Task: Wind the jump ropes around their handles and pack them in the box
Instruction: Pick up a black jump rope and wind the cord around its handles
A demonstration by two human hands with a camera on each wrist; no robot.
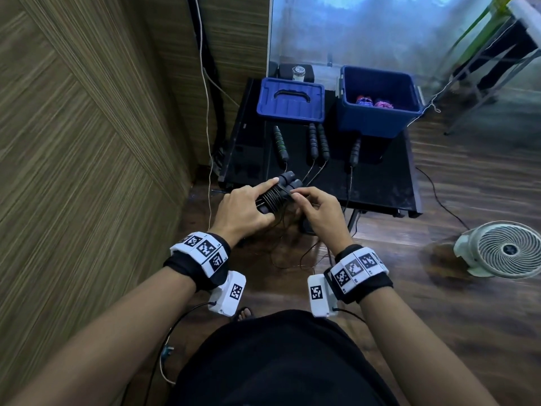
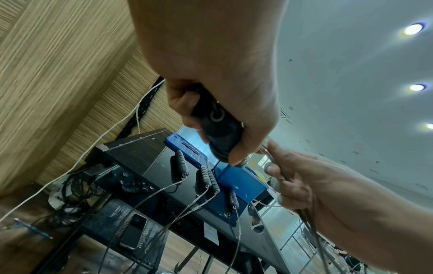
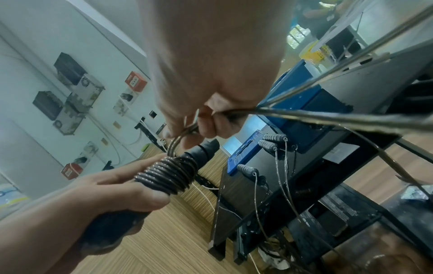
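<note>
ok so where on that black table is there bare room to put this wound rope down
The front right of the table, beside the rightmost handle, is bare, as is the far-left strip beside the green-ringed handle. The middle is crowded with the paired handles and trailing cords; the back holds the lid and box.

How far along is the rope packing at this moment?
Done: two wound bundles, pink and blue, lie in the blue box. In hand: the left hand grips paired handles while the right hand pinches the rope, coils partly on. Left: four loose handles on the table, unwound.
</note>
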